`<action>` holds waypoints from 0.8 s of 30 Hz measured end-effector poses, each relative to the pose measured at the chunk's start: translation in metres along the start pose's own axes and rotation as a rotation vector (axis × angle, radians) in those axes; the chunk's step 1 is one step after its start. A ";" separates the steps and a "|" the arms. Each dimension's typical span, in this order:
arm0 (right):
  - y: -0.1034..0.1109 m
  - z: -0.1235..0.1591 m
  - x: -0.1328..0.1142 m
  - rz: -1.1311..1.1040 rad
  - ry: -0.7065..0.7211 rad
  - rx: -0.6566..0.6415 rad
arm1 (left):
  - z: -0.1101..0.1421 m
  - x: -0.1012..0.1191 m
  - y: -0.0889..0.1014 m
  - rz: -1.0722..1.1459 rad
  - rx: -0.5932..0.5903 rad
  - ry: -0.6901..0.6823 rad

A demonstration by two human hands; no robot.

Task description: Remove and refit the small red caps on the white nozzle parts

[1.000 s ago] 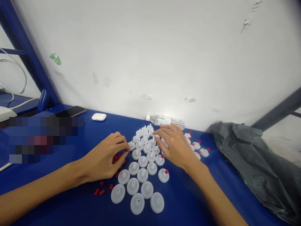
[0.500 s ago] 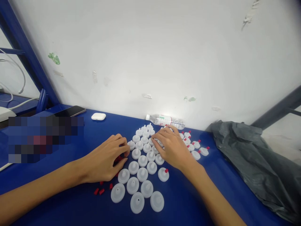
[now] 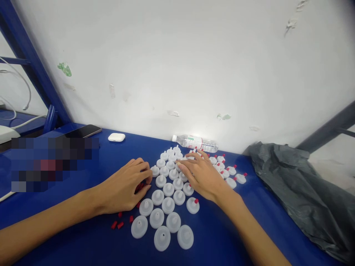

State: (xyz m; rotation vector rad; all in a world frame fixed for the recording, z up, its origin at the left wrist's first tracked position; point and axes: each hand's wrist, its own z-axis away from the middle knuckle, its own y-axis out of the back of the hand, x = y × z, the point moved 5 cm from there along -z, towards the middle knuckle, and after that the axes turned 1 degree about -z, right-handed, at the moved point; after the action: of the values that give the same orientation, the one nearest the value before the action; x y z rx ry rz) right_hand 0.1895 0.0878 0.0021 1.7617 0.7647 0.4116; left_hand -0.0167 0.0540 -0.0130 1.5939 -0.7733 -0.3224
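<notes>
Many white round plastic lids with a short central nozzle [image 3: 168, 189] stand in staggered rows on the blue table [image 3: 91, 244]. My left hand [image 3: 124, 186] rests left of them, fingers curled and the thumb slightly apart, over a pile of small red caps [image 3: 140, 186] that it partly hides. My right hand [image 3: 202, 173] is stretched over the right side of the rows, palm down; its thumb and index tips are close together at a white lid [image 3: 178, 166]. No object shows in its fingers. On the right, several lids carry red caps on their nozzles, such as a red-tipped lid [image 3: 193, 205].
A clear plastic bottle [image 3: 195, 142] lies against the wall behind the lids. At the back left are a white earbud case [image 3: 117, 137] and a dark phone [image 3: 88, 130]. A dark grey plastic bag [image 3: 294, 184] covers the right side. Loose red caps [image 3: 120, 225] lie front left.
My right hand has shifted slightly left and down, uncovering more red-tipped lids behind it. My left thumb and fingertips, close together before, have parted a little.
</notes>
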 end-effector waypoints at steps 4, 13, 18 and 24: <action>0.001 0.000 -0.004 -0.021 0.004 -0.023 | 0.000 -0.003 -0.001 -0.013 0.012 0.002; 0.018 -0.001 -0.008 0.027 0.026 0.111 | 0.000 0.003 0.004 -0.063 -0.001 0.005; 0.019 -0.001 -0.012 0.050 0.057 0.128 | -0.001 -0.003 -0.001 -0.045 0.030 -0.009; 0.024 0.000 -0.014 0.072 0.061 0.253 | 0.000 -0.001 0.000 -0.022 0.044 -0.016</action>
State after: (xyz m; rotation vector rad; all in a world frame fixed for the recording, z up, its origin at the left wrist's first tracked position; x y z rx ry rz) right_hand 0.1862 0.0747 0.0257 2.0254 0.8262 0.4335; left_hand -0.0173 0.0552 -0.0133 1.6439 -0.7807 -0.3359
